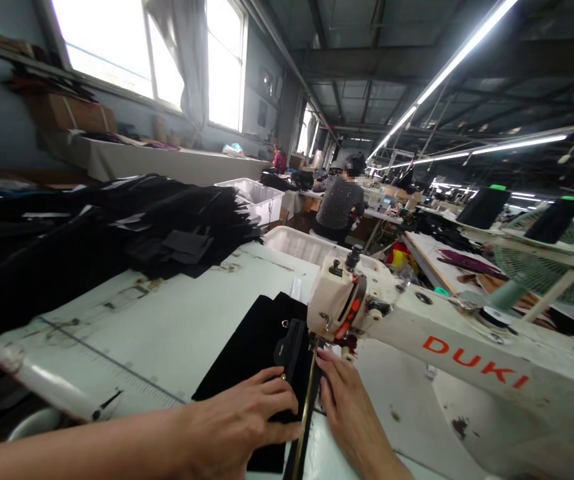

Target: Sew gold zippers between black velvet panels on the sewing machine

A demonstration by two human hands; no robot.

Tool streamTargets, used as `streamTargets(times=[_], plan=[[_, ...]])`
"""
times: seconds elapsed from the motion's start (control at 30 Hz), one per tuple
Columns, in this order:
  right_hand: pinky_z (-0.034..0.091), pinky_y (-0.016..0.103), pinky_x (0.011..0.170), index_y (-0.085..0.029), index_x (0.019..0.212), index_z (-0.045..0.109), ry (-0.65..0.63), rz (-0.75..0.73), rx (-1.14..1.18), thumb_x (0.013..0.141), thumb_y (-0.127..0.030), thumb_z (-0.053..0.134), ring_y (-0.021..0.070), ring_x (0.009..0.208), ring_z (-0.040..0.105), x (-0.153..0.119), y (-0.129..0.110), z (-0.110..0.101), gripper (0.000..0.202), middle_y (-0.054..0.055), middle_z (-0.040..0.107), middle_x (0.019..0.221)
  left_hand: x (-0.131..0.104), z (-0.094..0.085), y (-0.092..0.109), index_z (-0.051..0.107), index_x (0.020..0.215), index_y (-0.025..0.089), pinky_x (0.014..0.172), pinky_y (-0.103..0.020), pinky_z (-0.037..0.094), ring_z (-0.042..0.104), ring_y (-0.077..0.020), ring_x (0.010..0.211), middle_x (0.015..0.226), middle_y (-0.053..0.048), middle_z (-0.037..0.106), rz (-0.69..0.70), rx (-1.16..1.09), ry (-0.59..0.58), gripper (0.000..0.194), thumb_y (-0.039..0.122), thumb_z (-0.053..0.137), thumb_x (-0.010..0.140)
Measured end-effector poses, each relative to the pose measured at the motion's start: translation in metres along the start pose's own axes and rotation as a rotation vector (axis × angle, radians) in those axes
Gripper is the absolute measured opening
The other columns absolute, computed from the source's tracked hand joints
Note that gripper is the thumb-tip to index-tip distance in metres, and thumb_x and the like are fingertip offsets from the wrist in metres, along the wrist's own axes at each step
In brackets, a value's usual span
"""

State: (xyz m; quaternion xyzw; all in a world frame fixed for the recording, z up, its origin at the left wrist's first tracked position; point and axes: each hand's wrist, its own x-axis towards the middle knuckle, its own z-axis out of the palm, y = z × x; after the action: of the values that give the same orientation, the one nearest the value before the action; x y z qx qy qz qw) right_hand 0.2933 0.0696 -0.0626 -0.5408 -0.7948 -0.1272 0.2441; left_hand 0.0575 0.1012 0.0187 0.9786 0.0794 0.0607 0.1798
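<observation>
A black fabric piece (237, 350) lies on the sewing table beneath the machine head, with a black strip bearing a gold line that looks like a zipper (307, 400) along its right edge. On top of the fabric sits a small dark panel with a rounded tab and gold-coloured fittings (291, 347). My left hand (247, 417) rests on the fabric and the strip, fingers stretched out. Just right of the needle area, my right hand (347, 407) has its fingertips against the strip's edge, fingers extended. The white sewing machine (337, 300) partly hides where the strip meets the presser foot.
A large heap of black cut pieces (167, 220) covers the table's left side. White plastic bins (297, 241) stand behind the table. The machine arm (467, 353) fills the right. A seated co-worker (339, 203) is farther back, and thread cones (484, 208) stand at right.
</observation>
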Motion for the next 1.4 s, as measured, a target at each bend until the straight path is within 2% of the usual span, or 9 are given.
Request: streamTargets(times=[0.1,0.2,0.33,0.43,0.57,0.83,0.93,1.1,1.4], plan=[[0.057,0.044,0.090,-0.016,0.127,0.052,0.068,-0.048,-0.107,0.090,-0.012,0.039,0.0234,0.112,0.064,-0.001,0.005,0.007,0.039,0.011,0.065,0.126,0.005,-0.010,-0.003,0.059,0.128,0.019,0.115,-0.047,0.027,0.059,-0.0302,0.111,0.118,-0.011,0.064,-0.016,0.001,-0.079,0.053,0.048,0.061,0.084],[0.058,0.043,0.087,-0.017,0.129,0.051,0.100,-0.052,-0.184,0.090,-0.012,0.040,0.0250,0.109,0.066,-0.004,0.008,0.011,0.041,0.010,0.066,0.124,0.008,-0.011,-0.010,0.060,0.128,0.018,0.116,-0.048,0.024,0.057,-0.0302,0.116,0.119,-0.012,0.065,-0.018,-0.034,-0.051,0.047,0.039,0.060,0.086],[0.056,0.042,0.089,-0.020,0.122,0.055,0.105,-0.081,-0.135,0.084,-0.006,0.041,0.0239,0.104,0.066,-0.007,0.010,0.006,0.042,0.008,0.068,0.117,0.008,-0.001,-0.025,0.056,0.133,0.022,0.116,-0.051,0.022,0.057,-0.0307,0.116,0.122,-0.011,0.064,0.016,-0.100,0.061,0.059,0.050,0.065,0.083],[0.052,0.041,0.094,-0.023,0.116,0.057,0.057,-0.131,-0.040,0.080,-0.004,0.044,0.0216,0.105,0.065,-0.008,0.010,-0.001,0.043,0.005,0.069,0.114,0.010,0.001,-0.035,0.053,0.137,0.023,0.116,-0.053,0.020,0.055,-0.0327,0.119,0.130,-0.013,0.060,0.001,-0.109,0.071,0.068,0.056,0.068,0.080],[0.050,0.038,0.097,-0.026,0.112,0.059,0.045,-0.178,0.055,0.078,-0.001,0.044,0.0189,0.106,0.065,-0.007,0.010,-0.006,0.045,0.001,0.069,0.110,0.016,-0.004,-0.041,0.056,0.134,0.024,0.117,-0.052,0.019,0.054,-0.0327,0.121,0.132,-0.012,0.059,-0.006,-0.108,0.075,0.067,0.059,0.070,0.078],[0.051,0.034,0.090,-0.024,0.106,0.064,0.201,-0.179,0.023,0.074,-0.003,0.045,0.0180,0.096,0.069,0.001,0.004,-0.010,0.042,-0.002,0.073,0.102,0.025,0.005,-0.063,0.054,0.137,0.026,0.117,-0.052,0.019,0.052,-0.0332,0.124,0.136,-0.011,0.056,-0.002,-0.052,0.141,0.076,0.065,0.071,0.074],[0.052,0.033,0.088,-0.024,0.104,0.064,0.216,-0.183,0.014,0.073,-0.004,0.045,0.0181,0.094,0.070,0.005,0.002,-0.012,0.042,-0.002,0.074,0.100,0.026,0.005,-0.065,0.056,0.135,0.024,0.116,-0.051,0.023,0.055,-0.0329,0.118,0.131,-0.012,0.058,0.005,-0.026,0.165,0.074,0.065,0.070,0.074],[0.054,0.033,0.082,-0.024,0.103,0.063,0.238,-0.206,0.000,0.075,-0.005,0.046,0.0189,0.089,0.071,0.008,0.000,-0.014,0.038,-0.002,0.075,0.097,0.026,0.002,-0.055,0.057,0.133,0.022,0.112,-0.045,0.034,0.058,-0.0318,0.113,0.125,-0.012,0.059,-0.034,-0.019,0.113,0.071,0.061,0.071,0.075],[0.058,0.035,0.075,-0.018,0.109,0.059,0.225,-0.228,-0.106,0.074,-0.004,0.042,0.0212,0.091,0.072,0.009,0.001,-0.008,0.041,0.004,0.075,0.100,0.030,0.011,-0.066,0.055,0.136,0.019,0.117,-0.046,0.026,0.055,-0.0336,0.121,0.135,-0.015,0.054,-0.041,-0.065,0.150,0.076,0.060,0.073,0.074]])
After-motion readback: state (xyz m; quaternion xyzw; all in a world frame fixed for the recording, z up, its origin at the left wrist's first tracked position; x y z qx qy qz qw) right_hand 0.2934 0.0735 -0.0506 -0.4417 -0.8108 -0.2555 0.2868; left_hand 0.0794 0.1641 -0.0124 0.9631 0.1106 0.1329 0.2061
